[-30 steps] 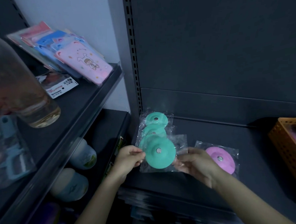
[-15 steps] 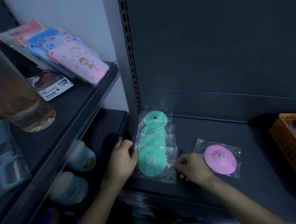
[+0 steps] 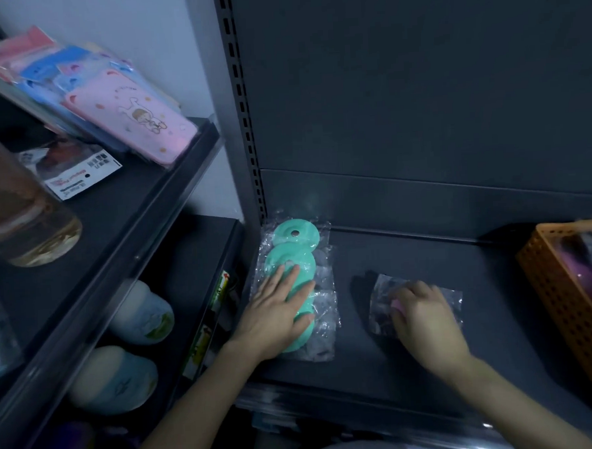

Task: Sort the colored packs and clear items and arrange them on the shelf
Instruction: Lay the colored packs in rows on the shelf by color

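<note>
Several teal disc packs (image 3: 297,245) in clear plastic lie in an overlapping row at the left end of the dark shelf (image 3: 380,364). My left hand (image 3: 275,311) lies flat on the nearer ones, fingers straight. To the right lies a pink disc pack (image 3: 381,305) in clear wrap. My right hand (image 3: 423,320) covers most of it with its fingers curled over the pack; only a sliver of pink shows.
An orange perforated basket (image 3: 566,299) with purple items stands at the shelf's right end. The neighbouring rack on the left holds pink and blue card packs (image 3: 134,119), a clear bottle (image 3: 23,218) and, lower down, pale round tubs (image 3: 141,318).
The teal pack I held is now laid on the row. My left hand moved onto it and lies flat. My right hand moved right onto the pink pack.
</note>
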Demonstrator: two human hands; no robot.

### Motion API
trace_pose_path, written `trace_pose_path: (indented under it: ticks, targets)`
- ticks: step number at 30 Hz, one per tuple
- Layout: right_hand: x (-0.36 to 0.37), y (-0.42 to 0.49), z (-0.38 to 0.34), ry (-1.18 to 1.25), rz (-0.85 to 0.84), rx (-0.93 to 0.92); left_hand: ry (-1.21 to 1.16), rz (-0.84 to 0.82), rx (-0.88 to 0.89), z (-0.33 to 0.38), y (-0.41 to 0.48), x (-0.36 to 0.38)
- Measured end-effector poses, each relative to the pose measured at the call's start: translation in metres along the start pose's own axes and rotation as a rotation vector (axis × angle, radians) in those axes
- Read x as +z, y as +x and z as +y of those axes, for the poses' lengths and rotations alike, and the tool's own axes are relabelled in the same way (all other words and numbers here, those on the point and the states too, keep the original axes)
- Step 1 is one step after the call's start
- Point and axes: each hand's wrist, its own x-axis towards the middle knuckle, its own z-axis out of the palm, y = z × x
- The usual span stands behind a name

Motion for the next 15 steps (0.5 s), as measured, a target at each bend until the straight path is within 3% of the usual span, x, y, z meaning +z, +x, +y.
trace_pose_path:
  ticks: [6,15]
  targets:
    - [0.016,-0.013,0.027,-0.169,-0.103,0.047,-0.140,0.113,-0.008,0.003,0.012,-0.008]
    - [0.029,0.039,0.030,-0.177,-0.097,-0.045,-0.191,0.102,-0.025,-0.001,0.046,-0.013]
